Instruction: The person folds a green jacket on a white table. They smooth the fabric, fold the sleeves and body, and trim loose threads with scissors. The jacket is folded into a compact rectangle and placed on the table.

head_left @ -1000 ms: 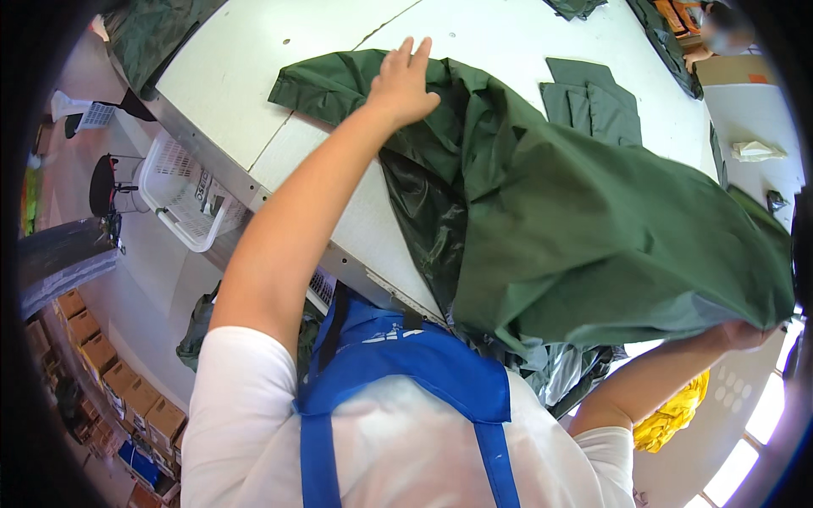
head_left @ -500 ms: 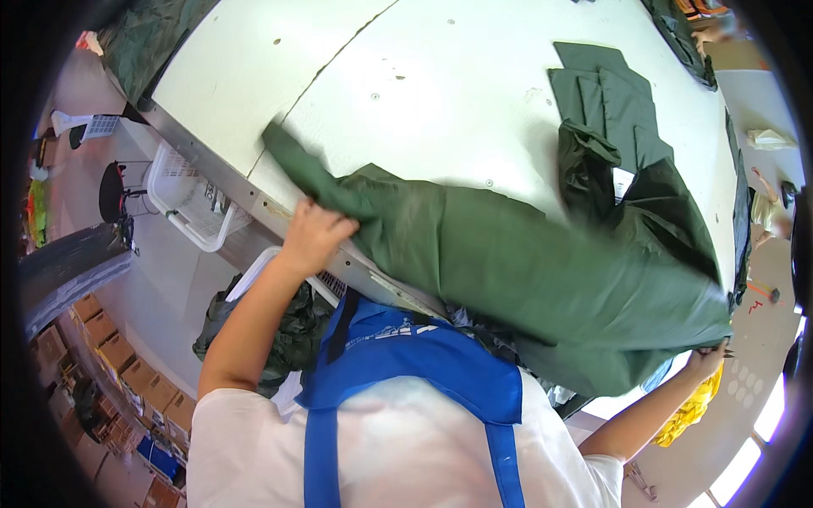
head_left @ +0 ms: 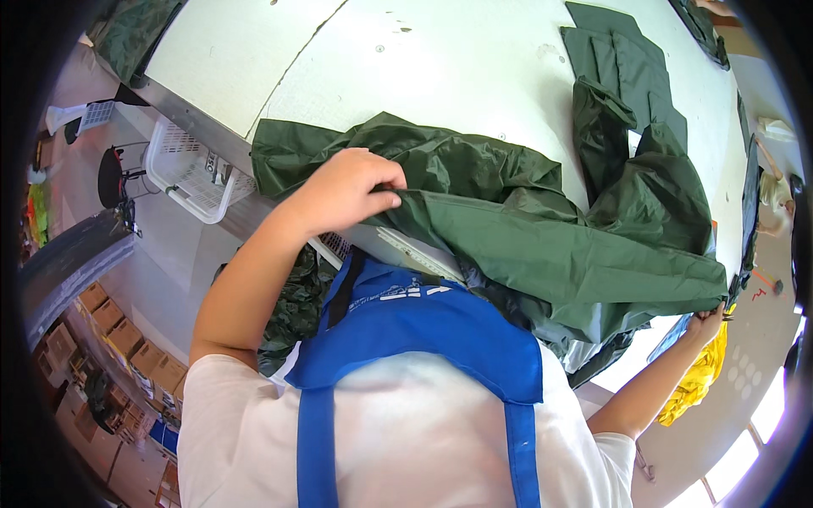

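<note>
A dark green garment of smooth, slightly shiny fabric (head_left: pixel 542 250) lies across the near edge of the white table (head_left: pixel 440 76), part of it hanging toward my blue apron (head_left: pixel 415 330). My left hand (head_left: pixel 351 190) is closed on its upper edge, thumb and fingers pinching the cloth. At the garment's right end, my right hand (head_left: pixel 705 324) grips a corner. A small dark pointed tip sticks out beside those fingers; what it belongs to is hidden. Bunched folds (head_left: pixel 652 190) of green fabric rise on the right, beside flat green pieces (head_left: pixel 622 63).
A white plastic basket (head_left: pixel 182 173) sits below the table's left edge, and crumpled dark green cloth (head_left: pixel 296 296) lies lower down. Yellow cloth (head_left: pixel 699 377) hangs near my right forearm. Cardboard boxes (head_left: pixel 127 334) line the left side. Another person (head_left: pixel 772 190) is at far right.
My left hand has moved right and slightly up along the garment. The cloth's left part has dropped onto the table in folds, and its upper edge is drawn straight between my hands.
</note>
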`<control>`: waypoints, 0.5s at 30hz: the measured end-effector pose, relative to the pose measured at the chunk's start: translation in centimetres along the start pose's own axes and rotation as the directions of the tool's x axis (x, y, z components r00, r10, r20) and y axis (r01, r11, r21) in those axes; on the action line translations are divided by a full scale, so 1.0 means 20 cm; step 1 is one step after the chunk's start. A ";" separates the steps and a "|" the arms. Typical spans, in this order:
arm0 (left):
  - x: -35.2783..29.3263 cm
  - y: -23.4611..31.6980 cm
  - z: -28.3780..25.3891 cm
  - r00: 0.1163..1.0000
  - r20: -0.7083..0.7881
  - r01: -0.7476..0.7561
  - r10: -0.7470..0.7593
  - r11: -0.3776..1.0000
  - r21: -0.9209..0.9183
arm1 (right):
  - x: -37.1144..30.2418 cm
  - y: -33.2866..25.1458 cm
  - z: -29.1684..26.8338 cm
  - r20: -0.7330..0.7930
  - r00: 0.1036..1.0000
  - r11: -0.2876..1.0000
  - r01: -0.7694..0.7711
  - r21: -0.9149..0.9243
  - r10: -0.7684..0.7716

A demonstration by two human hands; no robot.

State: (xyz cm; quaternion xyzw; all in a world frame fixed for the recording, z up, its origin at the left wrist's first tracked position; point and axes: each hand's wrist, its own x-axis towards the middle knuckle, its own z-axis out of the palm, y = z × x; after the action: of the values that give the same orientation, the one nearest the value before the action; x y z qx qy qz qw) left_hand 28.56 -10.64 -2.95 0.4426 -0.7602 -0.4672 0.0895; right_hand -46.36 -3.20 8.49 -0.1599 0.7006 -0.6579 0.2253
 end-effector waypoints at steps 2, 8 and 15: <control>0.00 0.03 -0.04 0.986 -0.038 0.144 -0.163 0.941 -0.306 | 0.08 -0.01 -0.06 -0.015 1.000 1.000 -0.025 0.000 0.025; -0.03 0.01 -0.13 0.986 0.102 0.167 -0.133 0.800 -0.576 | 0.24 -0.09 -0.06 -0.050 0.997 0.998 -0.065 -0.013 0.065; -0.04 0.16 -0.25 0.993 0.075 0.115 -0.094 0.559 -0.821 | 0.60 -0.26 -0.20 0.061 0.998 1.000 -0.018 0.002 0.018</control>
State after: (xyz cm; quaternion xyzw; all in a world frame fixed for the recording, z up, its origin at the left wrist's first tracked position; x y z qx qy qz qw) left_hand 29.82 -12.72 2.61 0.3888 -0.4283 -0.7768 0.2489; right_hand -58.96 -6.50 12.47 -0.1735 0.6941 -0.6514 0.2528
